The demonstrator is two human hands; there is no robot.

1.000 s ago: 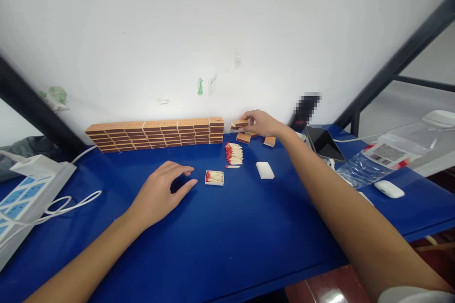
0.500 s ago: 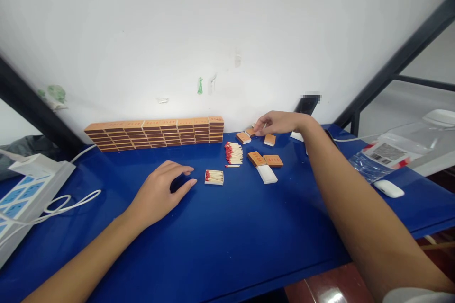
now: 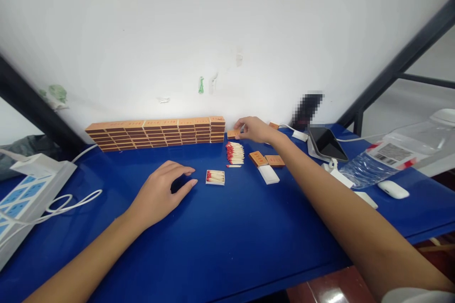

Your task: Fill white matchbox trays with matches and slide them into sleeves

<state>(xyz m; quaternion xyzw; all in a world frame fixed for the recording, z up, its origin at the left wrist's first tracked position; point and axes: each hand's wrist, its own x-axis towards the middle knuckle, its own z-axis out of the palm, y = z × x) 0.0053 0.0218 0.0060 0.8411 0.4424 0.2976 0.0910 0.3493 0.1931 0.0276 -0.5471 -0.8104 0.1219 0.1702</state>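
At the back of the table, my right hand (image 3: pixel 254 129) grips a matchbox (image 3: pixel 232 134) close to the right end of the stacked matchboxes (image 3: pixel 156 134). My left hand (image 3: pixel 163 190) hovers over or rests on the table with thumb and fingers apart, holding nothing. Just right of its fingertips lies an open matchbox tray (image 3: pixel 215 177) with red-headed matches inside. A pile of loose matches (image 3: pixel 235 153) sits below my right hand, with a single match (image 3: pixel 233 166) in front of it. Two orange matchbox sleeves (image 3: pixel 257 158) and a white tray (image 3: pixel 268 174) lie to the right.
A power strip (image 3: pixel 39 194) with white cables (image 3: pixel 74 206) takes up the left side of the blue table (image 3: pixel 199 246). To the right are a dark-screened device (image 3: pixel 327 143), a plastic bag (image 3: pixel 369 161) and a white mouse-like object (image 3: pixel 393 189). The wall (image 3: pixel 159 33) rises behind.
My right hand has moved left along the wall and now has a matchbox beside the stack. My left hand stays in place. The device on the right has come into view from behind my arm.
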